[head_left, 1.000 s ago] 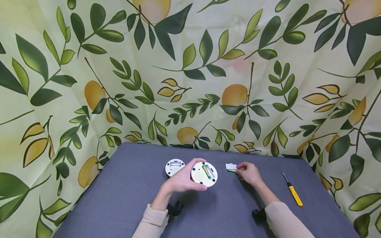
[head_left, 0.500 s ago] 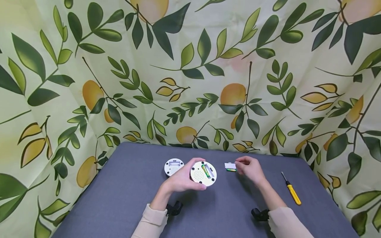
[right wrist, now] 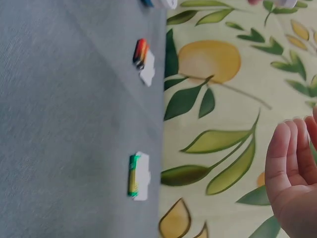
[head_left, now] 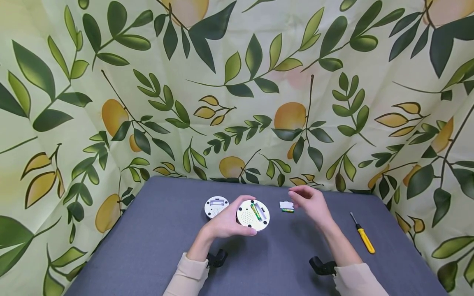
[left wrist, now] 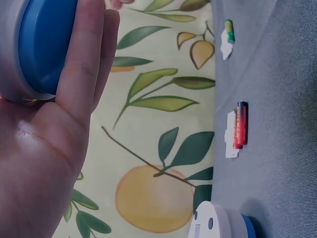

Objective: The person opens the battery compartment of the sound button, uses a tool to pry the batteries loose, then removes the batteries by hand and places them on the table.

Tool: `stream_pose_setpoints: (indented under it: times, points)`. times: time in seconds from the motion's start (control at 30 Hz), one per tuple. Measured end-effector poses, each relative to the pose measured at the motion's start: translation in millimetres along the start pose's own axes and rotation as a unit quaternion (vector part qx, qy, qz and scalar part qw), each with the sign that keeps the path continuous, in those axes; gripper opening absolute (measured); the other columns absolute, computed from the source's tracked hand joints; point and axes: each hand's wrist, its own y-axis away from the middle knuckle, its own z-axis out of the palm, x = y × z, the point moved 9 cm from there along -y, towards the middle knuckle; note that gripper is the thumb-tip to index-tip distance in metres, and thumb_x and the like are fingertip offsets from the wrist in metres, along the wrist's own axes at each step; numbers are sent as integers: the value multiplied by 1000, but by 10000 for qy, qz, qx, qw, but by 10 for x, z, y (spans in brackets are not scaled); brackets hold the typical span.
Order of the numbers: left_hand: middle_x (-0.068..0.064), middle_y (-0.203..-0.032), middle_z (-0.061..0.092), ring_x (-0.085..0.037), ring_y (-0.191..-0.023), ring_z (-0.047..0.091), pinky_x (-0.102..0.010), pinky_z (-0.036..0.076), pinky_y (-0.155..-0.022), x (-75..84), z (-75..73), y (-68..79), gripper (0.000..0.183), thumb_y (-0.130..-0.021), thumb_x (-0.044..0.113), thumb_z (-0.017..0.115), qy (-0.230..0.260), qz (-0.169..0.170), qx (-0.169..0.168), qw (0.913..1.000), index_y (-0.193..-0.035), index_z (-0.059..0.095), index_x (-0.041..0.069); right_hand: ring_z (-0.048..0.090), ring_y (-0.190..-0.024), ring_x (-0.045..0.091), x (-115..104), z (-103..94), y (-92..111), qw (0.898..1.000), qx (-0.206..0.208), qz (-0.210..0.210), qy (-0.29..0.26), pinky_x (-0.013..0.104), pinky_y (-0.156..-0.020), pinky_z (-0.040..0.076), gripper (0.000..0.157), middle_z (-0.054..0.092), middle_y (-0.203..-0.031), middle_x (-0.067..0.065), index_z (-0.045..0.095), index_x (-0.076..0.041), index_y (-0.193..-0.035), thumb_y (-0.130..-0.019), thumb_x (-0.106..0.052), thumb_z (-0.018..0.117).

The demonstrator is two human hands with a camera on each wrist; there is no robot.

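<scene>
My left hand (head_left: pixel 228 220) holds up a round white device (head_left: pixel 246 220), thumb below and fingers above. Its underside shows small holes and an uncovered battery slot with one green battery (head_left: pixel 255 212) in it. The left wrist view shows the device's blue side (left wrist: pixel 47 44). My right hand (head_left: pixel 312 205) is raised over the table with bent fingers, and I see nothing between them. Below and left of it, a white battery cover (head_left: pixel 286 204) lies with a green battery (head_left: pixel 287 210) along its edge. The right wrist view cuts off part of this hand.
A second round white device (head_left: pixel 216 206) with a bare battery slot stands behind my left hand. Red batteries (left wrist: pixel 241 126) lie by another white cover (left wrist: pixel 230 136). A yellow-handled screwdriver (head_left: pixel 365 240) lies at the right. Patterned cloth (head_left: pixel 237 102) rises behind the grey table (head_left: pixel 166 246).
My right hand has lifted away from the green battery and cover, which stay on the table. My left hand and the device in it have hardly moved.
</scene>
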Motion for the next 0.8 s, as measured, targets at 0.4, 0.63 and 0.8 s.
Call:
stream_pose_setpoints:
  times: [0.4, 0.63, 0.8]
  points:
    - [-1, -121, 59, -18, -108, 57, -30, 45, -93, 32, 12, -6, 90, -75, 22, 89, -65, 37, -30, 10000, -149, 40, 9, 66, -77, 16, -437, 233, 158, 9959, -353, -678, 477, 29, -69, 56, 26, 69, -103, 13, 70, -2, -117, -96, -18, 72]
    - [-1, -121, 60, -18, -108, 57, -31, 45, -94, 48, 24, -14, 86, -75, 20, 89, 4, 115, -67, 9999, -147, 42, 14, 65, -82, 25, -615, 428, 190, 9881, -747, -1082, 793, 32, -70, 55, 21, 69, -99, 4, 72, -12, -113, -94, -21, 74]
    - [-2, -121, 60, -18, -108, 58, -31, 46, -94, 51, 40, -17, 85, -76, 19, 88, 80, 145, -126, 9998, -147, 42, 13, 59, -86, 19, -688, 569, 208, 9775, -986, -1444, 1181, 30, -75, 52, 19, 64, -96, -3, 74, -18, -111, -92, -20, 77]
